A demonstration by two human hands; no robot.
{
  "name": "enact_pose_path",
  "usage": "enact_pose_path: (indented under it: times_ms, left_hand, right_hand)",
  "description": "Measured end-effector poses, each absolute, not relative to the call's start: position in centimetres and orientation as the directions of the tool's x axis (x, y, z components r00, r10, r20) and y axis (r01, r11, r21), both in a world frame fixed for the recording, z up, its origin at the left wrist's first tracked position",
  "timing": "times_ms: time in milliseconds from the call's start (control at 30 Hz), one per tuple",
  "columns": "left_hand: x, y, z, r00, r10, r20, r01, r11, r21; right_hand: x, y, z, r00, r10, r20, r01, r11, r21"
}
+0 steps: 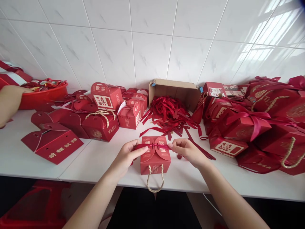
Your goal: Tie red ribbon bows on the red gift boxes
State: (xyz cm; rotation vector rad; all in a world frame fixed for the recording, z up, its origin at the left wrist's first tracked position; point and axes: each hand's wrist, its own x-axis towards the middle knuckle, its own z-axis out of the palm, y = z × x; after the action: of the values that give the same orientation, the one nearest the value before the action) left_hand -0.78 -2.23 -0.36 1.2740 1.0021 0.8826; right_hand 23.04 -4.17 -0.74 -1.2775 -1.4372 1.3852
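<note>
A small red gift box with gold print stands near the front edge of the white table; its rope handle hangs over the edge. A red ribbon runs across the box's closed top flaps. My left hand pinches the ribbon's left end beside the box. My right hand pinches its right end on the other side. Both hands are closed on the ribbon, which is pulled straight between them.
A tipped cardboard carton spills loose red ribbons behind the box. Several red boxes lie at the left, ribbon-tied ones at the right. Another person's arm reaches by a red basin far left. A red stool stands below.
</note>
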Motion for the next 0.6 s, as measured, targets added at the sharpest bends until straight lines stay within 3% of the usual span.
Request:
enact_pose_path:
  times_ms: [233, 400, 533, 600]
  left_hand:
    - [-0.3, -2.8, -0.3, 0.258, 0.966, -0.009, 0.064, -0.008, 0.998]
    - [-0.6, -2.7, 0.0, 0.297, 0.955, -0.023, 0.276, -0.063, 0.959]
    - [-1.2, -2.4, 0.8, 0.214, 0.961, 0.175, 0.47, -0.258, 0.844]
    - [-1.2, -2.3, 1.7, 0.262, 0.934, 0.241, 0.491, -0.344, 0.8]
  right_hand:
    - [24.0, -4.5, -0.2, -0.168, 0.981, -0.095, 0.116, -0.076, -0.99]
    - [24.9, -4.8, -0.2, -0.292, 0.954, -0.071, -0.14, -0.116, -0.983]
    - [24.8, -4.9, 0.5, -0.318, 0.947, -0.037, -0.186, -0.1, -0.977]
    - [24.5, -4.8, 1.1, -0.285, 0.958, -0.023, -0.148, -0.068, -0.987]
